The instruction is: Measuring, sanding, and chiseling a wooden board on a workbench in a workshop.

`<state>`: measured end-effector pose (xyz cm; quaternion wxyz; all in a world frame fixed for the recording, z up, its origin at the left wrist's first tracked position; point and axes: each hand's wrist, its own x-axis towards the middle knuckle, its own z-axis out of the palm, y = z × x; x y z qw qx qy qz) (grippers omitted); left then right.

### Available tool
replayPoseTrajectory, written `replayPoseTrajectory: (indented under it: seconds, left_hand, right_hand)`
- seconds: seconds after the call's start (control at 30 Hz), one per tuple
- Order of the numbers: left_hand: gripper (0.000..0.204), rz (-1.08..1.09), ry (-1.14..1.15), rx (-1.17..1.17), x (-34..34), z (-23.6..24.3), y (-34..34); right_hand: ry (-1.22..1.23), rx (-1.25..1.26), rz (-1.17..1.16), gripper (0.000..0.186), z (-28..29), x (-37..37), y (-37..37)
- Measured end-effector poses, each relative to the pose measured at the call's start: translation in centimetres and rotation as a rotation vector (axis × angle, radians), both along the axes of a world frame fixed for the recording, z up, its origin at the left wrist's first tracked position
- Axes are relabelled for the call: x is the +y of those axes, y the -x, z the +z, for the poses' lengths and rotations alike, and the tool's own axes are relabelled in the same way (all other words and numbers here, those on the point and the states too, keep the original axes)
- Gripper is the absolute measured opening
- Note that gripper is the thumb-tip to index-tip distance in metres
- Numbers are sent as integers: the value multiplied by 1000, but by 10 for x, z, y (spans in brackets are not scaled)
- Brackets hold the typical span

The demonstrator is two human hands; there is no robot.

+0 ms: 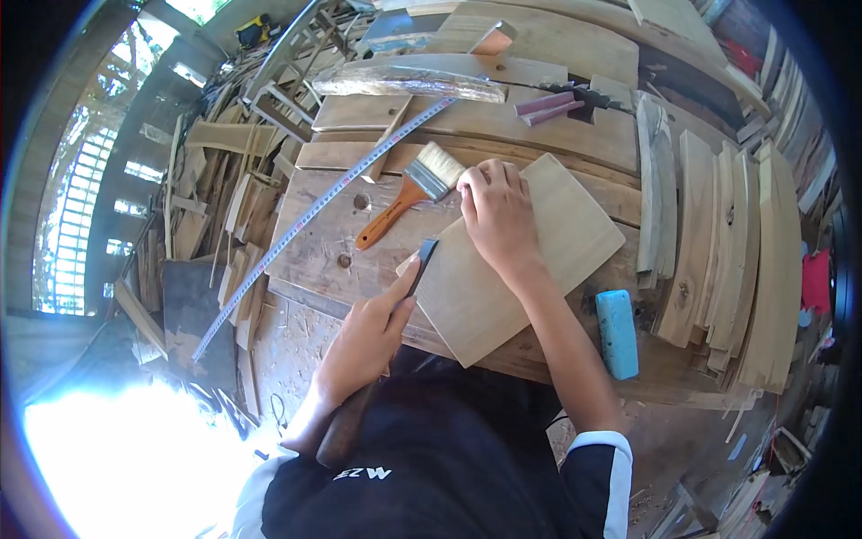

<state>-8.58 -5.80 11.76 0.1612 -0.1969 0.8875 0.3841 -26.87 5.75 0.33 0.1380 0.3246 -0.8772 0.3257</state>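
While one chisel [422, 259] meets one board [530, 260]; one brush [415, 190] beside.

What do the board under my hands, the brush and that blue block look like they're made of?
The board looks like bare, pale wood: visible grain, matte, no sign of coating. The brush seems to have an orange glossy handle, wood or plastic, a metal band and light bristles. The blue block looks like foam or plastic, smooth with rounded corners; the material cannot be told for sure.
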Motion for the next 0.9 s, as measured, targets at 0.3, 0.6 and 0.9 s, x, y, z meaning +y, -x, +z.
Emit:
replayPoseTrajectory:
  seconds: [0.3,0.6,0.9]
  left_hand:
    - [49,19,104,-43,13,6,10]
    - [48,99,113,-70,25,11,18]
    - [49,71,157,-36,30,10,20]
  right_hand:
    - [-49,-4,-51,15,1,2,2]
    - [-79,11,-74,17,-1,2,3]
    - [-138,34,-93,12,-2,1,6]
